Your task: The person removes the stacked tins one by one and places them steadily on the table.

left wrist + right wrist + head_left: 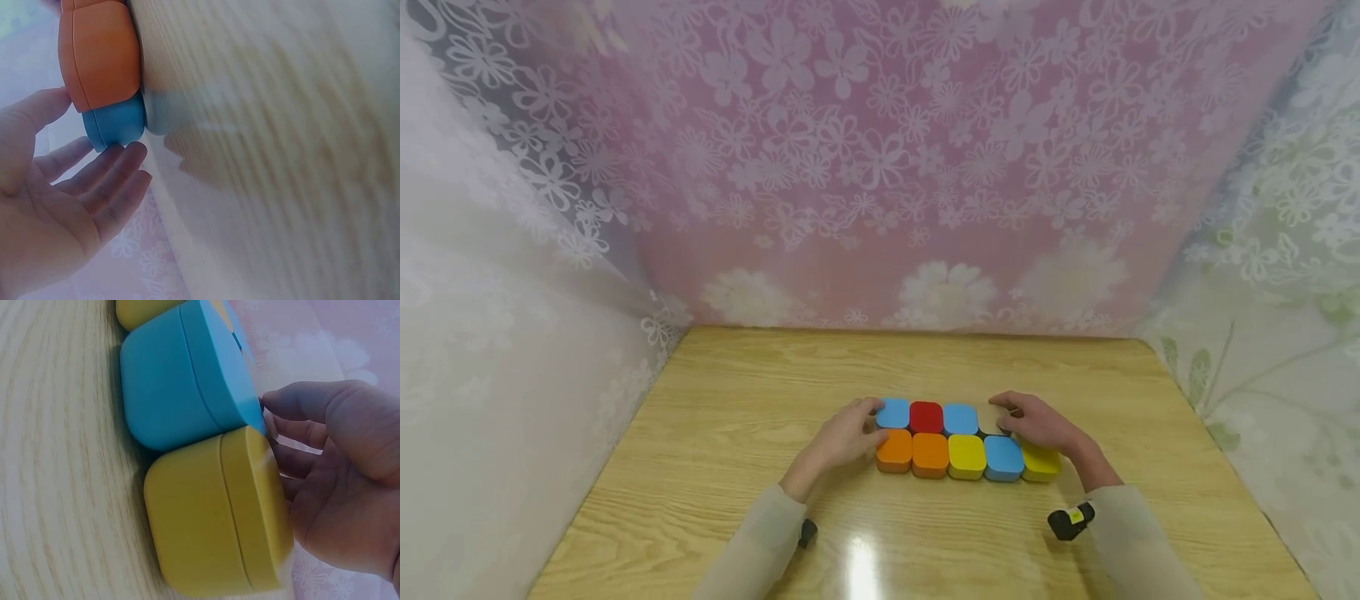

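Two rows of small rounded boxes with seamed lids stand side by side on the wooden table. The back row shows a blue box (892, 413), a red box (927, 417), another blue box (960, 419) and a beige-topped box (990, 419). In front are orange, yellow and blue boxes, ending in a yellow box (194, 519). My left hand (845, 435) touches the left end, thumb at an orange box (103, 56), loose fingers by the blue one (115, 125). With curved thumb and fingers, my right hand (1037, 422) holds the beige-topped box, partly hiding it.
The wooden table (760, 367) extends around the rows. Floral cloth (880, 167) hangs behind it and along both sides. A black wrist camera (1070, 522) sits by the right sleeve, another (807, 533) by the left.
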Motion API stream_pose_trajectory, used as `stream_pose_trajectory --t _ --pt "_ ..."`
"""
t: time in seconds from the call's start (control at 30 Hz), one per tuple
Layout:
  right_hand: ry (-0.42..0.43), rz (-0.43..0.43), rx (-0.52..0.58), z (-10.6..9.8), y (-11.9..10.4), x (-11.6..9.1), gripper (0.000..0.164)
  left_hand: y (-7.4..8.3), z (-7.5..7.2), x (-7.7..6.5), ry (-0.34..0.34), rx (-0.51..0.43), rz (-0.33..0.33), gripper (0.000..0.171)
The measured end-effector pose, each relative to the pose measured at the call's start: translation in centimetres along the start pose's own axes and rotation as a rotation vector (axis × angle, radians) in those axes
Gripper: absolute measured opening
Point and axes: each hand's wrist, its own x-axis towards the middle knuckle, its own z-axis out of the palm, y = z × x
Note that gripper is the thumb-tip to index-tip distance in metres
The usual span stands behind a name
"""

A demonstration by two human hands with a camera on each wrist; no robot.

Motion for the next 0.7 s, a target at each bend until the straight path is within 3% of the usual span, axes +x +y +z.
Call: stream_pose_trajectory --t 0.5,0.7 --pt "-0.006 0.006 -0.088 0.1 -0.4 -0.4 0.048 0.0 0.1 0.2 -0.023 0.003 0.018 0.050" --pt "0.061 0.005 -0.133 0.5 -1.3 -1.3 0.055 0.0 0.0 -0.1 -0.039 -0.022 0.019 0.052"
